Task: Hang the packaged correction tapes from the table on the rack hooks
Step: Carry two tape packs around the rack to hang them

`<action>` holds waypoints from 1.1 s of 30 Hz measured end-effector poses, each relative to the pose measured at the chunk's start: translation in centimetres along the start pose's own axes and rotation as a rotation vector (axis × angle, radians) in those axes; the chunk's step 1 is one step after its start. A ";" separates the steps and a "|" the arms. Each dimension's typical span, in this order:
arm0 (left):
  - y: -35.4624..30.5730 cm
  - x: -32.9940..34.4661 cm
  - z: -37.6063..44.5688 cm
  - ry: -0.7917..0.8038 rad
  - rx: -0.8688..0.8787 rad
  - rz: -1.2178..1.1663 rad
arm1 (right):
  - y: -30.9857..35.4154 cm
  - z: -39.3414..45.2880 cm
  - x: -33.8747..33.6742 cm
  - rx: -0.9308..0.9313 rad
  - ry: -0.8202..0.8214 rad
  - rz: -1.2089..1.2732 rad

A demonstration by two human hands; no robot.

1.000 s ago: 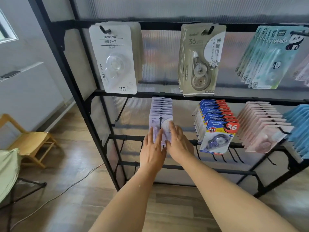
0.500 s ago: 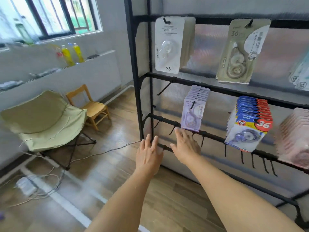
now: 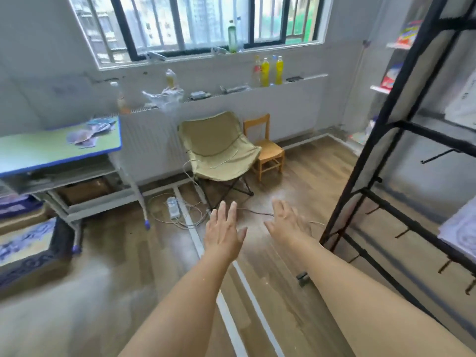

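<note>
The black rack [image 3: 381,140] stands at right, the green tabletop [image 3: 38,150] at left carries the remaining packaged tapes [image 3: 86,134], and both hands, left [image 3: 223,231] and right [image 3: 287,222], hang empty with fingers spread, so fetching another pack likely comes next.

A green worktop with a blue rim [image 3: 46,153] is seen at the left, and a loose pile of purple and teal packaged correction tapes [image 3: 88,132] is spread on its far part. At the right, a black metal rack with hooks [image 3: 360,161] is stood on the wooden plank floor [image 3: 309,176].
</note>
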State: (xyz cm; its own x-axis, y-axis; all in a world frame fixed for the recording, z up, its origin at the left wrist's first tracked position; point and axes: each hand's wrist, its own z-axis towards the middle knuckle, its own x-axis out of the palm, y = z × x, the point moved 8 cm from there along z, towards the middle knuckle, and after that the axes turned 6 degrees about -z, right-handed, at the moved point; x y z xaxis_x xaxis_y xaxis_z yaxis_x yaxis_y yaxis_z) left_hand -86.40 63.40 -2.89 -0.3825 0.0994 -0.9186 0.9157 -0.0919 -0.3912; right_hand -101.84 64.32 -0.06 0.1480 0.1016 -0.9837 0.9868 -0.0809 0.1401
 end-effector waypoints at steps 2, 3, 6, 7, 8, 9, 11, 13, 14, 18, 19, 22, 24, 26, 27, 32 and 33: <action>4.4 -1.7 0.6 -0.027 -0.055 0.004 | 4.8 1.7 0.5 -0.065 0.005 -0.018; 6.3 -2.4 0.9 -0.035 -0.079 0.013 | 6.7 2.5 0.6 -0.088 0.006 -0.028; 12.9 -5.3 2.3 -0.071 -0.137 0.042 | 13.9 5.0 1.1 -0.160 0.018 -0.063; 15.5 -6.7 2.8 -0.087 -0.168 0.041 | 16.7 6.1 1.4 -0.185 0.026 -0.074; 17.5 -7.7 3.1 -0.096 -0.197 0.035 | 18.8 6.9 1.7 -0.201 0.034 -0.083; 20.0 -9.1 3.4 -0.111 -0.221 0.027 | 21.7 8.0 2.1 -0.223 0.049 -0.092; 23.6 -11.0 3.8 -0.115 -0.258 0.036 | 25.9 9.6 2.9 -0.261 0.067 -0.110; 27.7 -12.6 4.2 -0.120 -0.304 0.043 | 30.5 11.1 3.9 -0.310 0.083 -0.119; 30.0 -13.2 4.5 -0.123 -0.328 0.041 | 32.9 11.8 4.4 -0.339 0.095 -0.129; 35.8 -15.3 5.9 -0.121 -0.410 0.037 | 39.3 15.0 5.4 -0.410 0.101 -0.170; 37.4 -15.9 6.6 -0.130 -0.425 0.017 | 41.1 16.3 5.6 -0.422 0.105 -0.171; 41.2 -17.1 8.4 -0.152 -0.481 -0.059 | 45.1 19.4 6.3 -0.467 0.115 -0.161; 43.6 -17.6 9.9 -0.163 -0.524 -0.066 | 47.5 21.9 6.9 -0.498 0.116 -0.167; 45.5 -18.2 11.6 -0.159 -0.542 -0.069 | 49.2 24.1 6.8 -0.510 0.102 -0.167; 46.9 -18.9 13.1 -0.165 -0.553 -0.066 | 50.7 26.0 6.7 -0.524 0.096 -0.165; 52.3 -22.8 20.7 -0.172 -0.619 -0.028 | 56.9 35.3 5.4 -0.564 0.083 -0.147; 53.1 -23.5 21.9 -0.165 -0.628 -0.022 | 57.9 37.0 5.1 -0.568 0.077 -0.149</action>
State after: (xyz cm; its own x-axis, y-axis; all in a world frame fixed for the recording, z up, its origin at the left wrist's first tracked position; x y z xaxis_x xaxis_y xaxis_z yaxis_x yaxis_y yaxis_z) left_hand -31.50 34.44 -3.31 -0.3702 -0.0640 -0.9267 0.7859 0.5103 -0.3492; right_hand -46.34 23.47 -1.12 -0.0117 0.1444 -0.9894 0.8748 0.4808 0.0598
